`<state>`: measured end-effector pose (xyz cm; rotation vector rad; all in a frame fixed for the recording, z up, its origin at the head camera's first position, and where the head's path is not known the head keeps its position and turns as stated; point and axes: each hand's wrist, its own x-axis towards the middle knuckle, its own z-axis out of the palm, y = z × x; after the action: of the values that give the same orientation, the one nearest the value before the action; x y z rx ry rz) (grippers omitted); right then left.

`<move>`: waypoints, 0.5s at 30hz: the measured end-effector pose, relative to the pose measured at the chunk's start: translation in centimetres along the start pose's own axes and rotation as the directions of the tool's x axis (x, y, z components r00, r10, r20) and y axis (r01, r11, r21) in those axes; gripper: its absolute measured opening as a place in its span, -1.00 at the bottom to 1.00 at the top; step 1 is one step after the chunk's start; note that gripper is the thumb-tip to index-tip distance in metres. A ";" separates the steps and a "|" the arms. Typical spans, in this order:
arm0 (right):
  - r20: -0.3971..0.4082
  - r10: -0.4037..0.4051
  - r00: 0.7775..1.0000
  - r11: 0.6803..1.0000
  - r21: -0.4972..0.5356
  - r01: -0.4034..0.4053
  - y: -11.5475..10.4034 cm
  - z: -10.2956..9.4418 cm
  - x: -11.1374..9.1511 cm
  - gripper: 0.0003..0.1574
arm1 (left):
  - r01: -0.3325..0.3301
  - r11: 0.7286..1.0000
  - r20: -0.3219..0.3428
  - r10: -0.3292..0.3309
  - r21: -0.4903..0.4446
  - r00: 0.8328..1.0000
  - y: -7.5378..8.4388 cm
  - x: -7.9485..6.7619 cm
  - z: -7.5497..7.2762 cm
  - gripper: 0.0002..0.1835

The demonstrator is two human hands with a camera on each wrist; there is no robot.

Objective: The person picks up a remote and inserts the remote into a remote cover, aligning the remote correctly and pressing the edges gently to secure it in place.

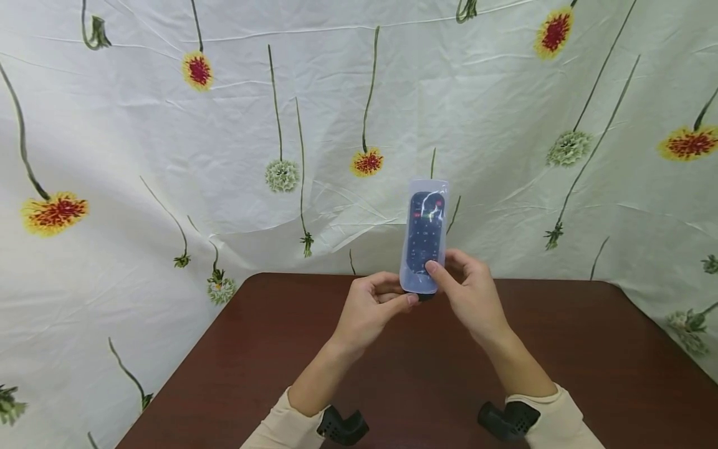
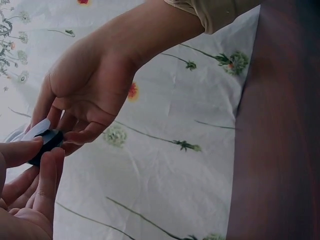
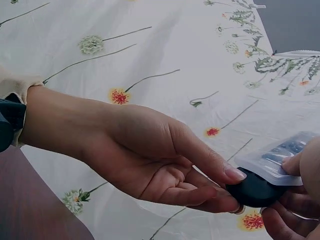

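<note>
A dark remote control (image 1: 425, 227) with small coloured buttons stands nearly upright above the table, inside a translucent sleeve-like cover (image 1: 411, 274). The remote's black end (image 3: 257, 190) sticks out at the bottom of the cover. My left hand (image 1: 367, 308) pinches that black end between thumb and fingers from the left. On the other side, my right hand (image 1: 471, 296) grips the covered remote, thumb lying on the front near its lower part and fingers behind, partly hidden. Both hands meet close together at the lower end in the left wrist view, where the black end (image 2: 49, 145) also shows.
A dark reddish-brown table (image 1: 415, 374) lies below the hands. Behind it hangs a white cloth (image 1: 331, 125) printed with flowers, slightly wrinkled. A black wrist device (image 1: 342, 426) sits on the left sleeve, and another black device (image 1: 507, 420) on the right.
</note>
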<state>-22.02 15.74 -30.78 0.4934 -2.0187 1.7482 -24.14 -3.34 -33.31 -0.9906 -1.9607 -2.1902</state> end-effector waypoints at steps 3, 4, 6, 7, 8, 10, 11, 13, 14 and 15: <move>0.015 0.002 1.000 1.000 -0.011 -0.001 0.1 0.0 -0.1 -0.60 | 0.000 1.000 -0.008 0.000 -0.011 1.000 0.1 0.0 0.0 -0.73; 0.019 0.002 1.000 1.000 -0.017 -0.001 0.1 -0.1 -0.1 -0.58 | -0.002 1.000 -0.009 0.002 -0.011 1.000 0.1 0.0 0.0 -0.73; 0.034 -0.003 0.999 1.000 -0.027 0.004 0.1 -0.1 -0.1 -0.54 | -0.006 1.000 -0.011 0.006 -0.011 1.000 0.2 -0.1 0.0 -0.74; 0.042 -0.005 0.999 1.000 -0.028 0.006 0.1 -0.1 -0.1 -0.54 | -0.008 1.000 -0.011 0.008 -0.012 1.000 0.2 -0.1 0.0 -0.74; 0.053 -0.011 0.999 0.999 -0.029 0.013 0.1 -0.1 -0.1 -0.54 | -0.009 1.000 -0.012 0.009 -0.014 1.000 0.2 -0.1 0.0 -0.73; 0.076 -0.027 0.997 0.999 -0.037 0.030 0.1 0.0 -0.1 -0.54 | -0.009 1.000 -0.017 0.008 -0.018 1.000 0.1 -0.1 0.0 -0.74; 0.090 -0.036 0.995 0.998 -0.043 0.040 0.1 0.0 0.0 -0.55 | -0.008 1.000 -0.019 0.007 -0.020 1.000 0.1 -0.1 0.0 -0.74; 0.114 -0.042 0.993 0.998 -0.050 0.048 0.2 0.1 0.0 -0.55 | -0.007 1.000 -0.022 0.007 -0.025 1.000 0.2 -0.1 -0.1 -0.73; 0.125 -0.043 0.991 0.997 -0.053 0.050 0.2 0.2 0.0 -0.55 | -0.008 1.000 -0.024 0.007 -0.030 1.000 0.2 -0.1 -0.1 -0.73; 0.136 -0.040 0.990 0.997 -0.052 0.048 0.3 0.2 0.0 -0.55 | -0.009 0.999 -0.025 0.008 -0.033 1.000 0.2 0.0 -0.2 -0.73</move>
<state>-22.17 15.56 -31.03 0.6490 -2.1248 1.6686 -24.11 -3.56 -33.17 -0.9692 -1.9122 -2.2272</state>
